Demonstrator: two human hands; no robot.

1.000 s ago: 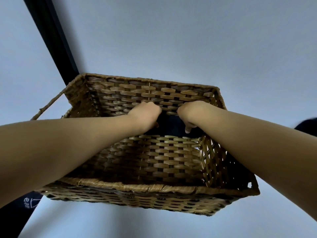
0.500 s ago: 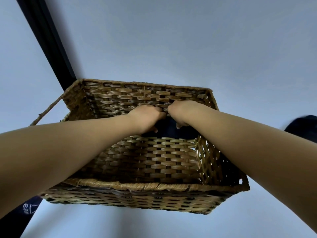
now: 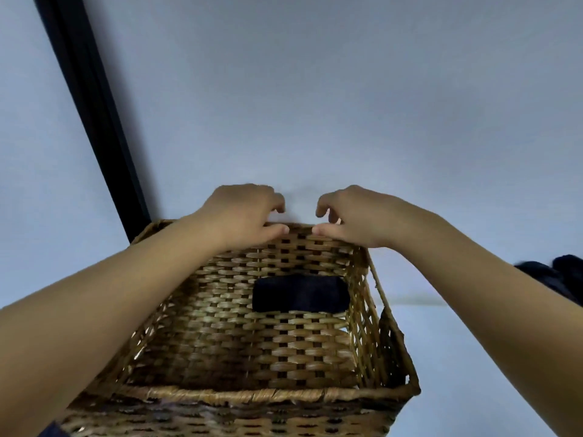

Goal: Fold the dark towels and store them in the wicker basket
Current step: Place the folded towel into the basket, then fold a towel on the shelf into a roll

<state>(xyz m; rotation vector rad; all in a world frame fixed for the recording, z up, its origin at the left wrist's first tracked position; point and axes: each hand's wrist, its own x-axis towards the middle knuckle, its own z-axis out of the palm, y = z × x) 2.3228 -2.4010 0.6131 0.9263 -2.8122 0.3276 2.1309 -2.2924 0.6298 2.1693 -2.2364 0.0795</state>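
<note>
Now that both hands are out of the basket:
left hand (image 3: 243, 212): lifted up to the far rim at 12 o'clock, fingers loosely curled, holding nothing
right hand (image 3: 353, 216): same, empty
folded towel (image 3: 301, 293): left lying against the back wall of the wicker basket (image 3: 252, 395)
more dark towels (image 3: 558, 275): piled at 3 o'clock, probably next
</note>
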